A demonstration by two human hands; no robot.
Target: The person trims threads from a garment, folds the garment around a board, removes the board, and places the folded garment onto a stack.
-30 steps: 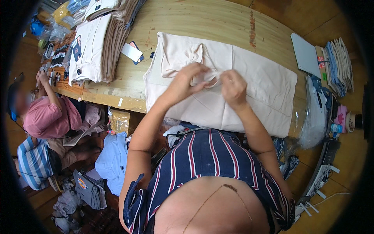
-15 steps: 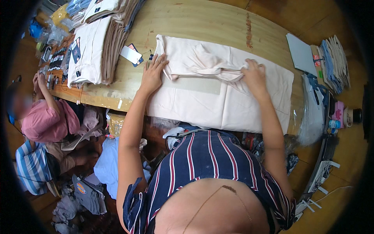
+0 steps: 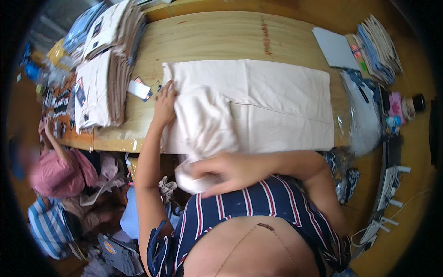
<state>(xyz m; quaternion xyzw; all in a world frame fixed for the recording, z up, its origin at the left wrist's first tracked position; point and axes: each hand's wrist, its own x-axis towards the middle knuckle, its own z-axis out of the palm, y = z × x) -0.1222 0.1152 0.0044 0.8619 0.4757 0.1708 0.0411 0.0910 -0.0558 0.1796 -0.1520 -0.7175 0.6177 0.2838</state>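
My left hand [image 3: 164, 102], fingers loosely spread, presumably steadies the pale trousers [image 3: 286, 94]; whether my blurred right hand [image 3: 233, 173] pinches cloth, I cannot tell.

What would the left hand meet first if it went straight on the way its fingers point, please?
The left hand would probably first meet the far left corner of the pale cream trousers, just ahead, though exact depth is unclear.

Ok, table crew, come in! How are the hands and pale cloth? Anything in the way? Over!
Left hand at left edge of pale cloth. Right hand blurred at its near part; grip unclear. Cloth bunched left, flatter right. Tags lie left, off cloth.
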